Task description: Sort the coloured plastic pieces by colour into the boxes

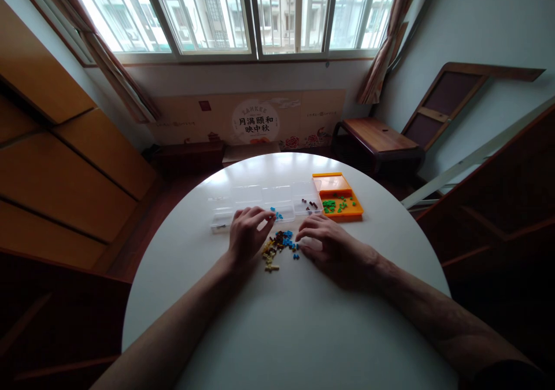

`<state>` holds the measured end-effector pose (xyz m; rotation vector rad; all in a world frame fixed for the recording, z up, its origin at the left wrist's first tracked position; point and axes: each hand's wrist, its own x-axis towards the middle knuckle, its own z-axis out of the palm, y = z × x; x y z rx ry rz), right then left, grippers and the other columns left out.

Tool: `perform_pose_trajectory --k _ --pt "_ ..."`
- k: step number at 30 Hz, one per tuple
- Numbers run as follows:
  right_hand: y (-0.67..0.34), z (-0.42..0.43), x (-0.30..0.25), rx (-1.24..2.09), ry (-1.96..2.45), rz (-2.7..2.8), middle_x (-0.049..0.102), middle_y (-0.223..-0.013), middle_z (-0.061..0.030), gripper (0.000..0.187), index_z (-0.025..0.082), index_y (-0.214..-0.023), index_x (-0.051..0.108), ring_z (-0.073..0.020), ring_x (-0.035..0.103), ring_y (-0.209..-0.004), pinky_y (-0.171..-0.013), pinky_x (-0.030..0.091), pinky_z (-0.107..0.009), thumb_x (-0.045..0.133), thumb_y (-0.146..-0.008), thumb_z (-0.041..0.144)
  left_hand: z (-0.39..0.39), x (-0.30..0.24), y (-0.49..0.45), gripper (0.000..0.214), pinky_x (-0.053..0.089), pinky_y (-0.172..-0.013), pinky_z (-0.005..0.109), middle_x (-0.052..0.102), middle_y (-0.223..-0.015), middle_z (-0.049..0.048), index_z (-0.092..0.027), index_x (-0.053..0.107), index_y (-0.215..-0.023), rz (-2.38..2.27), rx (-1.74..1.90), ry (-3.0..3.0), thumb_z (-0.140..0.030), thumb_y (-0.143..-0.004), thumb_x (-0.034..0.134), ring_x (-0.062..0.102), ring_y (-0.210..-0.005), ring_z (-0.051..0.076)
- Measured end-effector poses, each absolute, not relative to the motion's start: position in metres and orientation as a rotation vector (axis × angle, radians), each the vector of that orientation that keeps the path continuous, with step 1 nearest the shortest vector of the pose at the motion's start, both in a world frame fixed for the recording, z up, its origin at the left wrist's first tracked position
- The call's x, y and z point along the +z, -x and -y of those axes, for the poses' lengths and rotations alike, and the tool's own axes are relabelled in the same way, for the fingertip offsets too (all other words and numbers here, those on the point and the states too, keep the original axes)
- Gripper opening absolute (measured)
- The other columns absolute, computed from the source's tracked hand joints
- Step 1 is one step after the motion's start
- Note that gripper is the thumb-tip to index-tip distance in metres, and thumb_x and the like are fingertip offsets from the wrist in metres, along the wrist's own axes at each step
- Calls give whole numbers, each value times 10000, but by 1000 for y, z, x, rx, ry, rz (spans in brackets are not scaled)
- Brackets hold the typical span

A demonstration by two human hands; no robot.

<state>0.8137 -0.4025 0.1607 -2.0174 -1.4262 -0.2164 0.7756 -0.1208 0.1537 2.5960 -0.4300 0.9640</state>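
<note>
My left hand (248, 234) is over the clear compartment box (247, 196), thumb and forefinger pinched together beside the small blue bricks (278, 214) in one compartment. Whatever is between those fingertips is too small to make out. Just in front of the box lies a mixed pile of blue, brown and yellow toy bricks (277, 242). My right hand (325, 241) rests at the right side of this pile, its fingers curved and thumb apart from them, with no brick visible in it. Two blue pieces (296, 256) lie near its thumb.
An orange box (358, 212) with its lid open holds several green bricks (336, 205). Dark brown pieces (310, 205) sit in the clear box's right compartment. All this stands on a round white table (277, 332). A wooden side table (377, 134) is beyond it.
</note>
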Motion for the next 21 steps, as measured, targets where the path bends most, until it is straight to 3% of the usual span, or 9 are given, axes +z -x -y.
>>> perform_pose_trajectory --k 15,21 --pt "-816 398 157 -159 2007 1519 753 -1108 -32 77 247 -1000 741 -199 675 -1033 -1025 472 -382 689 -1038 204 127 156 -773 106 482 -871 382 806 -983 23 -259 799 -1006 639 884 -2529 -286 -1033 700 722 -890 203" --pt "-820 396 154 -317 1980 1464 764 -1077 -54 63 232 -1041 707 -219 684 -1046 -997 507 -390 656 -1078 237 129 160 -770 166 512 -833 362 800 -960 38 -258 793 -1035 1001 695 -2457 -416 -1022 742 724 -848 193"
